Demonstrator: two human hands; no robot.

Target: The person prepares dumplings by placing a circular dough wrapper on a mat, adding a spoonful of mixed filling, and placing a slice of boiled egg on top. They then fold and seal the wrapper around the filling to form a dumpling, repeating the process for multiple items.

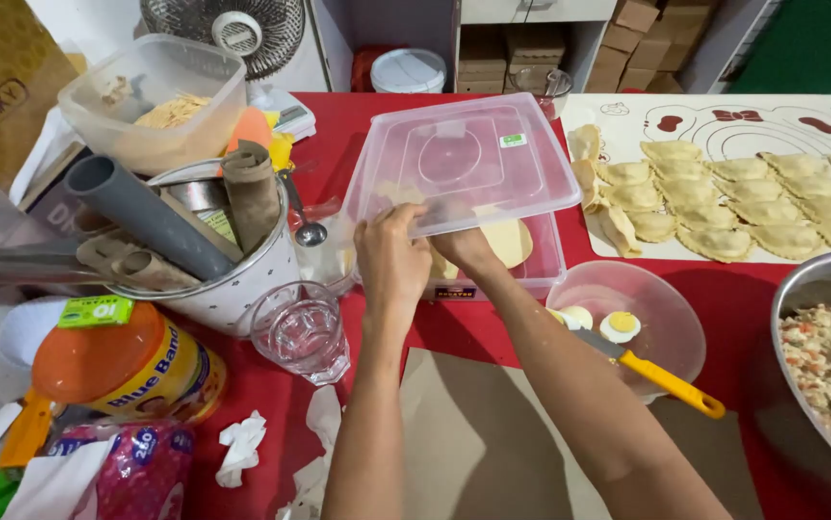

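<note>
Left hand [391, 258] has its grip clamped on the near edge of the clear plastic lid [464, 159], tipping it up over the clear box [531, 265] in the middle of the red counter [338, 120]. Right hand [462, 248] is reaching under the lid into the box by a pale dough round [507, 241], but I can't tell if its grip is clenched on anything. Glass of water [300, 332] sits just left, bowl with halved eggs [618, 327] and a yellow-handled knife [661, 376] to the right.

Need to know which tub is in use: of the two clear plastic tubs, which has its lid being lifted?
The near tub, in front of both hands: its lid is tilted up by the left hand. The other tub, far left, has no lid.
</note>
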